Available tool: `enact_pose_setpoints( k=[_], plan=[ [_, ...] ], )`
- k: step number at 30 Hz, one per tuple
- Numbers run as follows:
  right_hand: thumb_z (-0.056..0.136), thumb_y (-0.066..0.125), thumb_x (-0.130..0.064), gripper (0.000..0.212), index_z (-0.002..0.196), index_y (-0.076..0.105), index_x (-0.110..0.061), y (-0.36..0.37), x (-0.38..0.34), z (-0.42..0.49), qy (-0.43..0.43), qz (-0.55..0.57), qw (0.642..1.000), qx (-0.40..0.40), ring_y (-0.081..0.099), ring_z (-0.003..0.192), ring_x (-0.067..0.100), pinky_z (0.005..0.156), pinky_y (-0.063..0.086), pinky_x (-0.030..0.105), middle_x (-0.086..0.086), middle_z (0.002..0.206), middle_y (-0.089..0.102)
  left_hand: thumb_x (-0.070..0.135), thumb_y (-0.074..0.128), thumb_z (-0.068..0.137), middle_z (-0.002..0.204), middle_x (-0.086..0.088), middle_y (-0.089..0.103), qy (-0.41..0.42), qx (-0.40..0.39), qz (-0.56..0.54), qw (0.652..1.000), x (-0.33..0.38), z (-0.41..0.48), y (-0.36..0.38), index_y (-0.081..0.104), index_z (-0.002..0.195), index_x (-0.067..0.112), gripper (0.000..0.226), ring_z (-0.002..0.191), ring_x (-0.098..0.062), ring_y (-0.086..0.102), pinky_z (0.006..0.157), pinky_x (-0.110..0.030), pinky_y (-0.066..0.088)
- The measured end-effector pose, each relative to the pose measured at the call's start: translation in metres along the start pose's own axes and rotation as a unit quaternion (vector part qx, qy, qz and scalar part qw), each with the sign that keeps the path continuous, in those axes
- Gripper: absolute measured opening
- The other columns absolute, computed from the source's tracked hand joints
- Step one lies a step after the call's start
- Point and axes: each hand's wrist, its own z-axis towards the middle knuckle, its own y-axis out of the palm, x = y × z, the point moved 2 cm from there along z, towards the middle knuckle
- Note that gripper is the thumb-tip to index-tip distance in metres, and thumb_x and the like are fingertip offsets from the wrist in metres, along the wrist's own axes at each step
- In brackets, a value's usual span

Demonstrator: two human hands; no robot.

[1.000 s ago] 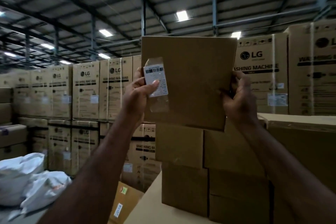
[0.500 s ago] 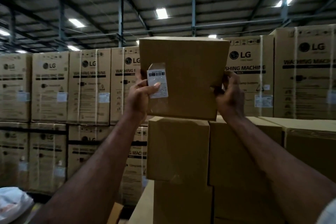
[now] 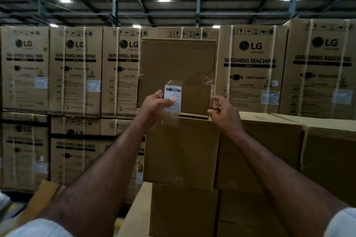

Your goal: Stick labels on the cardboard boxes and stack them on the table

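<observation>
Through the head camera I see both forearms reaching up and forward, pale sleeve edges showing at the bottom corners of the view. My left hand is raised in front of the top cardboard box, wrist bent slightly inward. Its thumb lies across the face of the white barcode label and the fingers curl behind it, so the label is pinched in that hand. A strip of clear tape runs above and below the label; its lower end hangs loose over the front of the box beneath.

The label sits against the lower front face of the top box, a little left of centre. I cannot tell whether the tape is pressed down there.

My right hand is at the box's lower right corner, the back of the hand towards me, the fingers loosely curled. The thumb tip is at the corner edge, but I cannot tell whether it pinches the cardboard or only hovers beside it.

The top box stands upright on a column of plain boxes, with a neighbouring column touching on the right. The stack rests on a tan flat surface. Behind it is a wall of strapped washing machine cartons under a dark roof with strip lights.
</observation>
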Motion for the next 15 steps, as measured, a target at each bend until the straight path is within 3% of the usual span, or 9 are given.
enact_pose_setpoints(
  k=[5, 9, 12, 15],
  plan=[
    [0.094, 0.064, -0.021, 0.040, 0.132, 0.056, -0.014, -0.002, -0.002, -0.014, -0.016, -0.045, 0.999, -0.001, 0.064, 0.099, 0.018, 0.077, 0.054, 0.026, 0.010, 0.114, 0.067, 0.006, 0.062, 0.092, 0.098, -0.010, 0.068, -0.033, -0.013, 0.027, 0.999, -0.011, -0.021, 0.004, 0.063, 0.115, 0.001, 0.024, 0.082, -0.020, 0.068, 0.056, -0.026, 0.055],
    [0.095, 0.062, -0.029, 0.029, 0.119, 0.064, -0.014, -0.013, -0.016, -0.024, -0.013, -0.063, 0.998, -0.012, 0.064, 0.092, 0.016, 0.074, 0.054, 0.027, 0.006, 0.105, 0.069, 0.011, 0.066, 0.091, 0.095, -0.011, 0.070, -0.025, -0.016, 0.042, 0.999, -0.007, -0.036, 0.006, 0.064, 0.103, 0.003, 0.015, 0.084, -0.025, 0.070, 0.060, -0.028, 0.058],
    [0.097, 0.057, -0.040, 0.030, 0.094, 0.069, -0.013, -0.021, -0.034, -0.036, 0.003, 0.067, 0.997, -0.045, 0.066, 0.078, 0.021, 0.070, 0.058, 0.039, 0.007, 0.085, 0.069, 0.020, 0.069, 0.090, 0.102, -0.015, 0.071, -0.027, -0.033, 0.044, 0.998, -0.005, -0.045, 0.011, 0.066, 0.108, 0.003, 0.025, 0.090, -0.028, 0.070, 0.068, -0.037, 0.058],
    [0.094, 0.060, -0.044, 0.034, 0.095, 0.069, -0.012, -0.035, -0.051, -0.058, 0.079, 0.191, 0.969, -0.133, 0.066, 0.077, 0.019, 0.068, 0.056, 0.034, 0.010, 0.089, 0.071, 0.035, 0.074, 0.083, 0.101, -0.013, 0.074, -0.031, -0.071, 0.044, 0.996, 0.000, -0.066, 0.029, 0.069, 0.108, 0.006, 0.038, 0.089, -0.028, 0.071, 0.073, -0.042, 0.056]
  ],
)
